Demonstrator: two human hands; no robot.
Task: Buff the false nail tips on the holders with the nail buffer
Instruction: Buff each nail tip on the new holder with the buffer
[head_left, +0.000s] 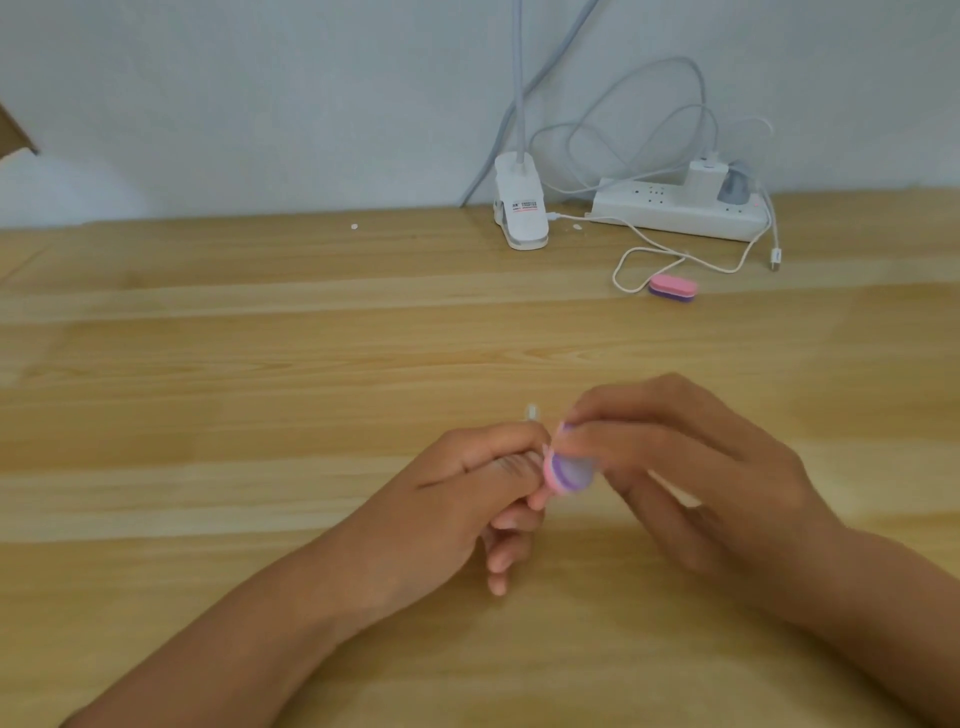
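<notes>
Nail buffer (569, 472), a small rounded foam block layered pink over purple with a pale grey face, is seen just below the centre of the head view. It is pinched between the thumb and fingertips of the right hand (701, 467). Its pink edge is pressed against the fingertips of the left hand (457, 493), whose fingers are curled. A small clear, glossy piece, blurred but read as a false nail tip (532, 413), is pinched there and sticks up above the thumb; its holder cannot be made out.

Two buffers are counted: the second buffer (671, 288), an oblong pink-and-purple block, lies flat at the right of the frame, above the hands. A pale wooden table (208, 364) with a straight grain carries everything. In the upper right, against the grey wall (260, 104), one white plastic lamp clip (521, 208) and one white power strip (675, 213) are seen, with two plugs inserted and a thin white cable (639, 254) looped beside the second buffer.
</notes>
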